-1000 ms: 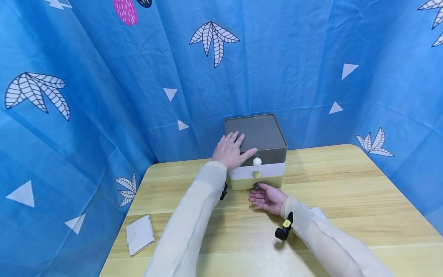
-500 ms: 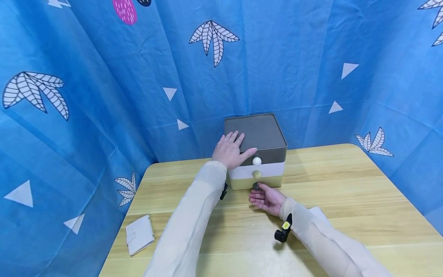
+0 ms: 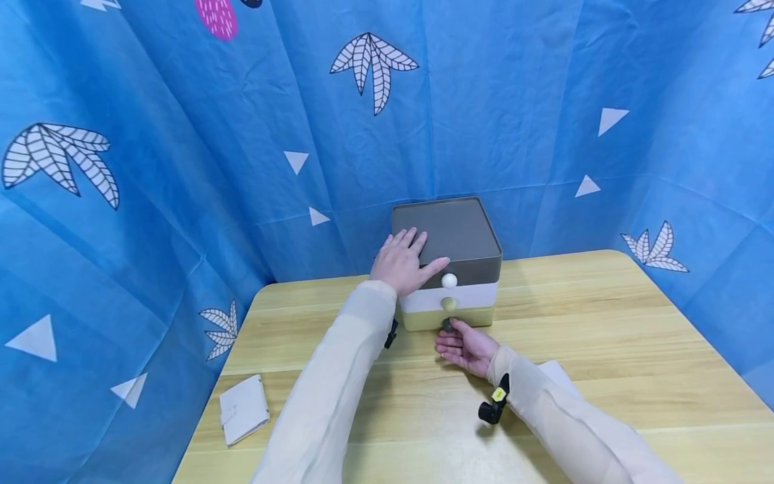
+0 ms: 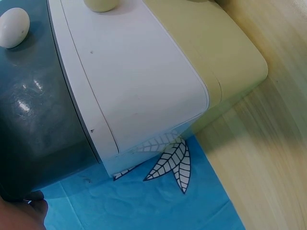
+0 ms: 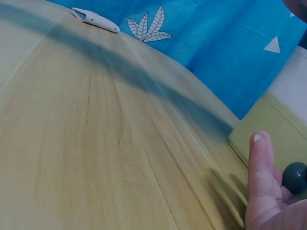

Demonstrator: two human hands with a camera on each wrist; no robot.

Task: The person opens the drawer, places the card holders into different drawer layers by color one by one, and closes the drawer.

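Observation:
A small drawer box point(image 3: 453, 228) with a dark grey top stands against the curtain. Its tiers are grey, white and pale yellow, each with a round knob, and all drawers look pushed in. My left hand point(image 3: 399, 265) rests with spread fingers on the box's top left front edge; only part of its fingers point(image 4: 24, 213) shows in the left wrist view. At the lowest tier, my right hand point(image 3: 471, 349) holds the dark knob point(image 5: 295, 178) with thumb and fingers. The white knob point(image 4: 14, 28) and pale yellow knob point(image 3: 449, 304) sit above it, untouched.
A white notebook point(image 3: 244, 410) lies at the left of the wooden table point(image 3: 605, 336). Another white flat thing point(image 3: 559, 376) lies partly hidden under my right sleeve. A blue curtain point(image 3: 514, 101) closes off the back and sides.
Both hands and the box stay in place. The view has only shifted very slightly.

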